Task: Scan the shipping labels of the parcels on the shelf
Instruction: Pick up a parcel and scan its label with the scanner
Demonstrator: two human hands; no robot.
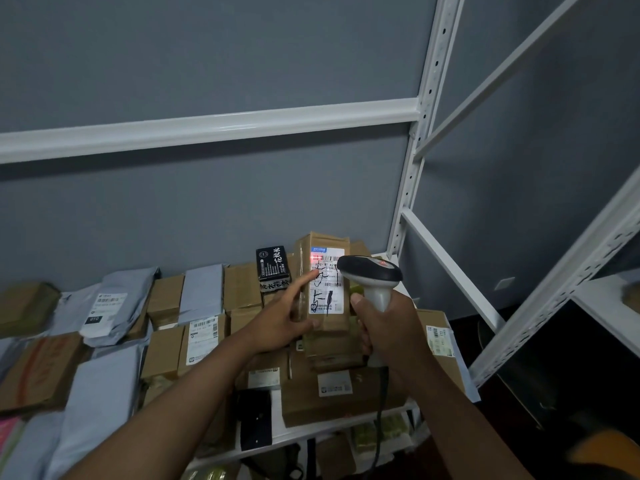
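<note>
Scan in progress on one upright brown parcel (325,282), steadied at the shelf's (346,424) right end by the left hand (287,318) gripping its side, index extended, while the right hand (381,327) grips one scanner (372,271) throwing red light on its label (327,271); well over a dozen other parcels lie alongside, scan status undeterminable.
</note>
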